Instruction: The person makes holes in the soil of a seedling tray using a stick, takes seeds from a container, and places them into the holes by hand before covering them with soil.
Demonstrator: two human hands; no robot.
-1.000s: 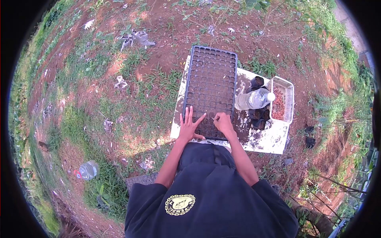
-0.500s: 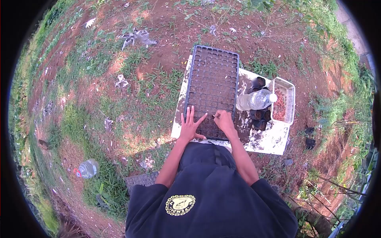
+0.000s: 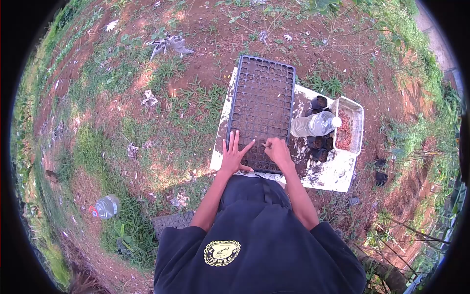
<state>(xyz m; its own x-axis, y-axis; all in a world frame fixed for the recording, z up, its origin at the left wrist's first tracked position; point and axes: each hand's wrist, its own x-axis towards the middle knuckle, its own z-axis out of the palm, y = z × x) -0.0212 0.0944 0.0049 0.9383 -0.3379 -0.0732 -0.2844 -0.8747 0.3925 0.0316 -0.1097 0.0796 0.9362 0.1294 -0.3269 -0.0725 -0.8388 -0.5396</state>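
A long black seedling tray (image 3: pixel 262 100) with many soil-filled cells lies on a white, soil-smeared board (image 3: pixel 333 174). My left hand (image 3: pixel 233 158) rests with spread fingers on the tray's lower left part. Over the lower right cells, my right hand (image 3: pixel 277 150) has its fingers pinched together; whatever they hold is too small to name. Right of the tray, a clear plastic bottle (image 3: pixel 313 124) with a white cap lies across black pots (image 3: pixel 319 142) of soil. Beside it stands a white mesh basket (image 3: pixel 360 122) with small reddish pieces (image 3: pixel 344 131) inside.
A clear plastic jug (image 3: pixel 106 207) lies on the grass at the lower left. Crumpled grey plastic (image 3: pixel 170 45) is on the ground beyond the board. A grey tray (image 3: pixel 171 223) lies near my left sleeve. Branches (image 3: pixel 391 267) lie at the lower right.
My right hand has shifted slightly over the lower cells, its fingers still pinched. My left hand stays spread in the same place on the tray.
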